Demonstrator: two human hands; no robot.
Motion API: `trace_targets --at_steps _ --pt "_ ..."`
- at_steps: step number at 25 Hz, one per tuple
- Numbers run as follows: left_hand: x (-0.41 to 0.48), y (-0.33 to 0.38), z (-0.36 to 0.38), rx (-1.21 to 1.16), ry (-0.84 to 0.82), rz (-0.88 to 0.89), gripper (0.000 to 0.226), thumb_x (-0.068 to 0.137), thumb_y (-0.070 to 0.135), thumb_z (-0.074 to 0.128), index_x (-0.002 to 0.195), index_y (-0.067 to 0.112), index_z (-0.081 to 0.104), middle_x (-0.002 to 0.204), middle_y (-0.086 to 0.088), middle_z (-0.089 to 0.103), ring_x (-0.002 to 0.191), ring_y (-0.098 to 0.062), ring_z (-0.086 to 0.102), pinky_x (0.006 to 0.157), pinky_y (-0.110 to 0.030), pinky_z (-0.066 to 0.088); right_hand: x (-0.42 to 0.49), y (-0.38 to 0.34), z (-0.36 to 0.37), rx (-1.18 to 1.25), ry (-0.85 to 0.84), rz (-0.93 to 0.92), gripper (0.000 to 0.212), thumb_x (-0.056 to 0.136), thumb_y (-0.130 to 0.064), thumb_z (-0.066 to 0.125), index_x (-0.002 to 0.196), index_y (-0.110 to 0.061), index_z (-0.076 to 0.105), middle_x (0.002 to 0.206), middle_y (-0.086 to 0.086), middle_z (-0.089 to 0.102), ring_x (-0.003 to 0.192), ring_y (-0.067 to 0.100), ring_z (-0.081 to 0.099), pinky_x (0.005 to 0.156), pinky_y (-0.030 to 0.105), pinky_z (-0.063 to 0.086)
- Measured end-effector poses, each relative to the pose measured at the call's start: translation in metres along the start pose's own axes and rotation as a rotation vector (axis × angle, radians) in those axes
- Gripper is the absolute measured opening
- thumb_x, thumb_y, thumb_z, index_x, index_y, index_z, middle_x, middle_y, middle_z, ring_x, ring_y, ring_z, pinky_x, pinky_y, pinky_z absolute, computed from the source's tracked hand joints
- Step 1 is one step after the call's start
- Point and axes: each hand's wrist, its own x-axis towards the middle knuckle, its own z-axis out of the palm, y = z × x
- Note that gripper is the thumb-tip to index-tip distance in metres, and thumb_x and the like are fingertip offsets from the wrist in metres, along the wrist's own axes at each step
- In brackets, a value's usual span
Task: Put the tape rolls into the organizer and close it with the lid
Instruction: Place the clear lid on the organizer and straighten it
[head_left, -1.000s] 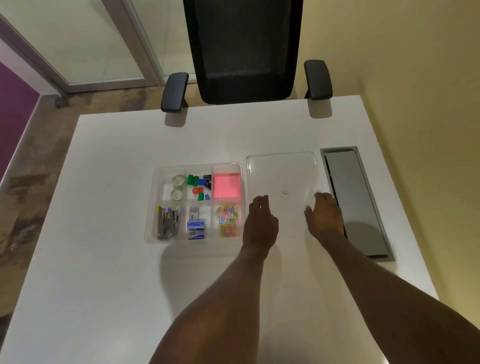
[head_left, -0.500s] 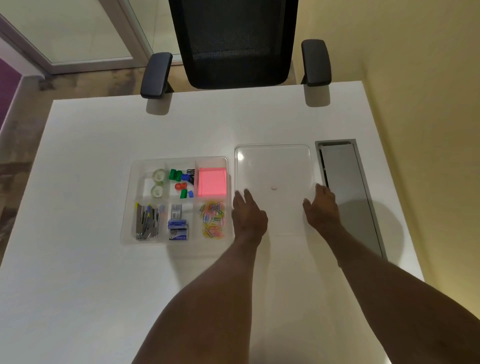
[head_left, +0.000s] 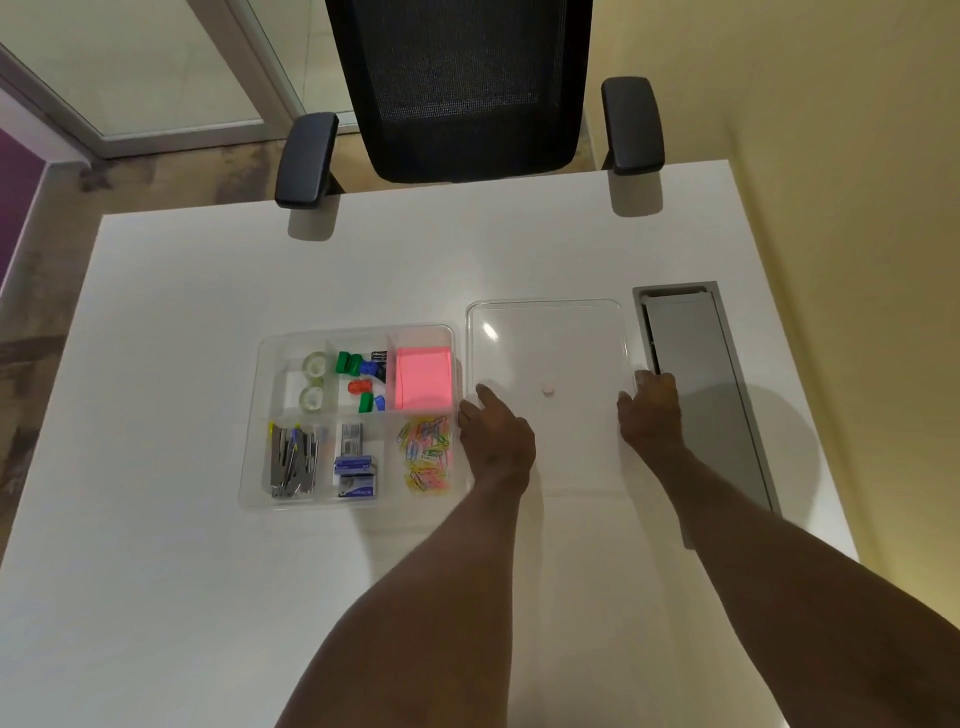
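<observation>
My left hand (head_left: 496, 439) lies palm down on the lid's (head_left: 545, 343) left edge, my right hand (head_left: 652, 410) on its right edge, fingers spread, gripping nothing. The lid lies flat on the desk (head_left: 156, 571), just right of the organizer (head_left: 249, 467). Two tape rolls (head_left: 312, 382) sit in its far-left compartment. Since a second ago, both hands have slid outward to the lid's sides.

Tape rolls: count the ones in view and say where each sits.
2. Both lie in the organizer's far-left compartment: one tape roll toward the chair side, the other tape roll just nearer the person. None seems hidden.
</observation>
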Motion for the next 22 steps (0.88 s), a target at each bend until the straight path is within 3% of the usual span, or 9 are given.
trace_targets --at_steps 4,11,16,22 --pt "-0.009 0.014 -0.009 -0.028 0.006 -0.038 0.058 0.1 0.016 0.055 0.152 0.004 0.032 0.137 -0.026 0.054 0.129 -0.04 0.051 0.104 -0.047 0.055 0.002 0.006 -0.011 0.079 0.016 0.026 0.03 0.098 -0.004 0.057 0.125 0.009 0.06 0.133 0.028 0.053 0.119 0.038 0.056 0.101 0.032 0.04" --pt "-0.023 0.04 -0.045 -0.144 0.093 -0.063 0.058 0.1 0.019 0.054 0.151 0.003 0.035 0.142 -0.025 0.052 0.134 -0.04 0.048 0.11 -0.049 0.049 -0.006 -0.003 -0.057 0.2 0.154 -0.076 0.018 0.097 -0.003 0.06 0.113 0.004 0.063 0.112 0.023 0.064 0.101 0.036 0.063 0.087 0.039 0.051" --pt "-0.028 0.037 -0.071 -0.151 0.266 -0.041 0.05 0.106 0.029 0.05 0.147 0.002 0.042 0.138 -0.023 0.054 0.13 -0.036 0.053 0.105 -0.043 0.051 -0.018 -0.019 -0.085 0.348 0.275 -0.086 0.018 0.097 -0.01 0.059 0.111 -0.004 0.068 0.105 0.013 0.073 0.094 0.029 0.068 0.079 0.024 0.042" --pt "-0.019 -0.03 -0.123 -0.293 0.404 0.054 0.038 0.108 0.029 0.051 0.131 0.003 0.066 0.13 -0.021 0.064 0.126 -0.034 0.058 0.105 -0.041 0.047 -0.054 -0.06 -0.093 0.483 0.262 -0.226 0.017 0.091 -0.008 0.071 0.106 -0.001 0.071 0.091 0.015 0.074 0.083 0.03 0.069 0.079 0.035 0.054"
